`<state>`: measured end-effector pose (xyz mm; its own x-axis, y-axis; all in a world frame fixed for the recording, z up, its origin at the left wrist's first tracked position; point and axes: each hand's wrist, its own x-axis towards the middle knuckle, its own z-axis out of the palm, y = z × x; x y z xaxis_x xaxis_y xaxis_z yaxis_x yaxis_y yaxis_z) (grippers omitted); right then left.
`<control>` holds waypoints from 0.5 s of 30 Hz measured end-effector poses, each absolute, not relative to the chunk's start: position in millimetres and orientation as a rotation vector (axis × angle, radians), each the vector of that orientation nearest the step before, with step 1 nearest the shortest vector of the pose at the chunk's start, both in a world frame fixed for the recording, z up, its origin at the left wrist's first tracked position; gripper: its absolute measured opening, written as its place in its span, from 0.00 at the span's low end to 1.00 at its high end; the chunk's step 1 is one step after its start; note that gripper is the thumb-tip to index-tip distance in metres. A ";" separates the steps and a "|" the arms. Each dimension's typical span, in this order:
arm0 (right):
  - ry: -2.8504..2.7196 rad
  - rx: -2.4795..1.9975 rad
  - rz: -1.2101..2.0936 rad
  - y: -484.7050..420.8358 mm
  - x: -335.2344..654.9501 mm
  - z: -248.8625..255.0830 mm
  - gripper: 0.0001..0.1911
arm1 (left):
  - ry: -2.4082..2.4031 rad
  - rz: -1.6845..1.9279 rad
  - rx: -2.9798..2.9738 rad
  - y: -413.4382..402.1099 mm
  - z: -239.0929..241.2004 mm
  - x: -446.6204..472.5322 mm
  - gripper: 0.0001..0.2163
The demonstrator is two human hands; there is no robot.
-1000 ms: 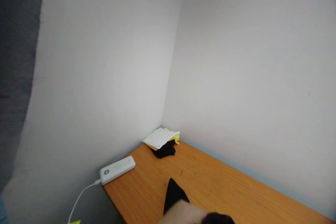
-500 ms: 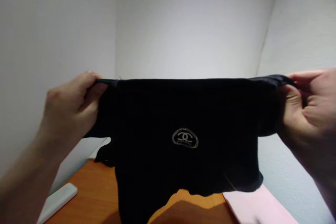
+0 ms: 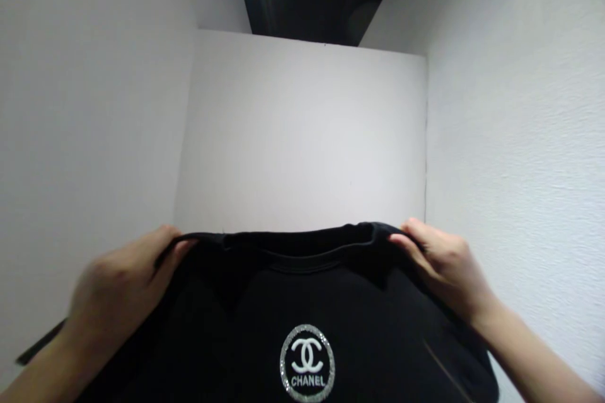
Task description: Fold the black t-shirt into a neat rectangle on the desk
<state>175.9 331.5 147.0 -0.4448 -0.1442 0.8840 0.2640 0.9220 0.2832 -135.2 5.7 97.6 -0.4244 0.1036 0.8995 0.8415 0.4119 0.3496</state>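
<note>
**Black T-shirt held up by its shoulders between white partition walls**

Black T-shirt [image 3: 302, 302] hangs front-out before you, its round silver logo [image 3: 307, 363] at 6 o'clock. Your left hand [image 3: 120, 286] pinches the shoulder seam at 9 o'clock; your right hand [image 3: 442, 264] pinches the other at 3 o'clock. Both hands are closed on the cloth, fingers curled over the top edge. Hold the two shoulders level and evenly taut so the collar [image 3: 302, 252] stays centred and the body drops without a twist. Half a second ago your hands stood higher and much wider apart, the logo sat mid-frame, and the orange tabletop showed below the hem; now the shirt fills the lower frame and hides it.
</note>
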 end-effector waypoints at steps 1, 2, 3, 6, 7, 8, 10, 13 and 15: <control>-2.046 -0.133 -0.453 351.9 159.1 140.3 0.21 | -1.891 -0.841 -0.857 24.4 96.3 -139.9 0.18; -2.125 -0.183 -0.456 371.6 140.0 130.4 0.21 | -1.965 -0.595 -0.898 44.1 91.4 -148.4 0.20; -2.239 -0.253 -0.453 389.6 119.8 117.1 0.21 | -2.034 -0.428 -0.918 63.9 82.4 -159.4 0.20; -2.525 -0.491 -0.436 425.6 63.9 58.6 0.19 | -2.264 -0.230 -1.039 117.2 31.9 -191.6 0.15; -2.562 -0.537 -0.423 430.1 50.1 34.8 0.18 | -2.305 -0.202 -1.088 130.8 9.4 -197.1 0.13; -2.590 -0.572 -0.408 431.0 39.4 10.3 0.18 | -2.337 -0.181 -1.139 141.9 -14.1 -199.0 0.13; -2.651 -0.605 -0.368 424.1 26.7 -38.5 0.18 | -2.384 -0.154 -1.242 157.1 -60.3 -193.2 0.16; -2.765 -0.588 -0.288 406.1 21.1 -103.9 0.19 | -2.524 -0.184 -1.436 169.0 -118.7 -175.3 0.19; -2.830 -0.577 -0.217 399.0 20.5 -139.0 0.24 | -2.631 -0.227 -1.549 173.4 -147.5 -168.0 0.24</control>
